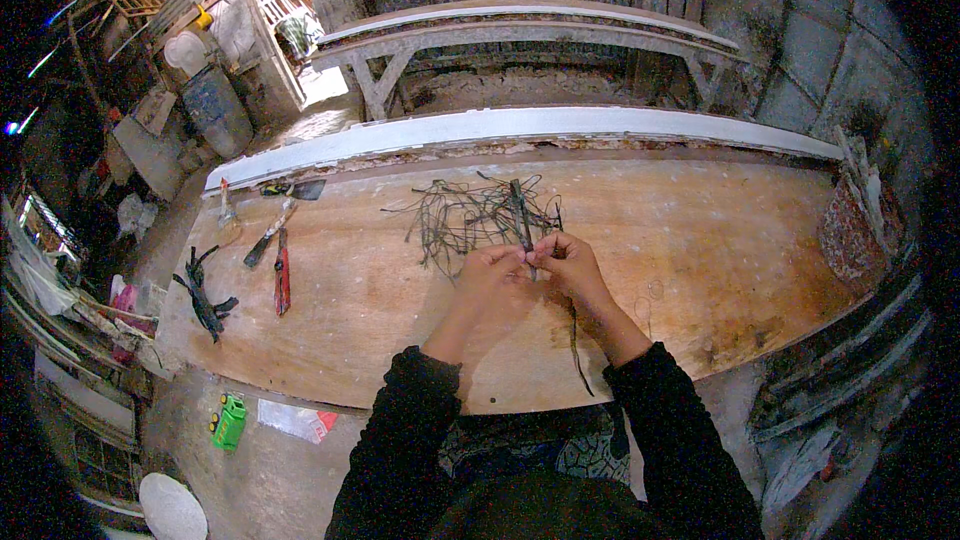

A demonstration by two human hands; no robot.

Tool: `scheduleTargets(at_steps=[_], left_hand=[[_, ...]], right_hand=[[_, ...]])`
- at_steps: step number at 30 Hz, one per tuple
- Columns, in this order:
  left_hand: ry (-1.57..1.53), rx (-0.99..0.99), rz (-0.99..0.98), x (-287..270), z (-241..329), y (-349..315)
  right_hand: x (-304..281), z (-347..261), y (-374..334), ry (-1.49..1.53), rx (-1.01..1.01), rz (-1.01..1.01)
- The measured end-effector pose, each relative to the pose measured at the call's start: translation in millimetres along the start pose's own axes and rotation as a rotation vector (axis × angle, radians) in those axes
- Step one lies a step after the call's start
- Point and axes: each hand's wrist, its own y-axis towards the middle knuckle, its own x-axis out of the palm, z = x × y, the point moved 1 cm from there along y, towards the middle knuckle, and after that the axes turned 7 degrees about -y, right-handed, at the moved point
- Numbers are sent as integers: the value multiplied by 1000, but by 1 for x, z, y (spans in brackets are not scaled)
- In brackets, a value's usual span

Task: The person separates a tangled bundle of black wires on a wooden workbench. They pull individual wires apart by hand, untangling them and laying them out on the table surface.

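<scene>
Over the middle of a wooden worktable (340, 350), both my hands are closed around the lower end of a dark, narrow strip (519, 208) that points away from me. Its exact material is hard to make out. My left hand (488, 278), a little blurred, pinches it from the left. The fingertips of my right hand (570, 265) grip it from the other side, touching or nearly touching the left ones. Below the right hand, a thin dark cord (576, 352) trails towards the near edge. Just beyond my hands lies a loose tangle of thin dark cords (440, 225).
At the left lie a red-handled cutter (282, 280), a brush (265, 238), a scraper (308, 190) and a bunch of black strips (205, 300). A long white beam (520, 124) runs along the far edge. A speckled bundle (850, 240) stands right. A green toy truck (230, 423) is on the floor.
</scene>
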Motion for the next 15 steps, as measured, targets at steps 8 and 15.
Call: scheduleTargets(at_steps=[8, 15], left_hand=[[48, -50, 47, 10, 11, -6], [70, -98, 69, 18, 23, -13]], right_hand=[[8, -8, -7, -33, -27, 33], [5, -5, -7, -133, -70, 22]])
